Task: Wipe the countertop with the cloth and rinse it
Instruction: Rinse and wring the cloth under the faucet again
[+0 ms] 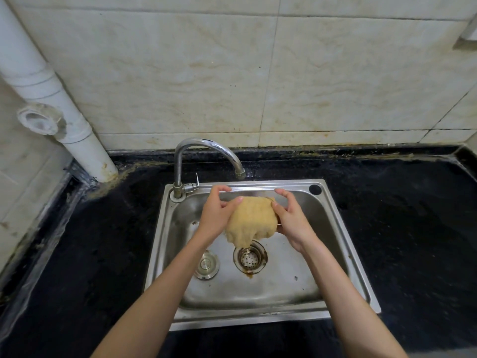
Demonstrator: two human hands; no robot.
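A bunched tan cloth [249, 220] hangs above the steel sink [343, 244], just below the spout of the chrome faucet [204, 148]. My left hand [216, 214] grips its left side with the thumb on top. Its right side is held by my right hand [291, 219], fingers curled round the edge. The cloth's lower tip dangles over the drain strainer [249, 257]. No water stream is visible from the spout. The black countertop [402, 228] surrounds the sink and looks wet and glossy.
A round metal plug [206, 264] lies in the basin left of the strainer. A white drain pipe [51, 99] runs down the left corner to the counter. Tiled walls stand behind and to the left.
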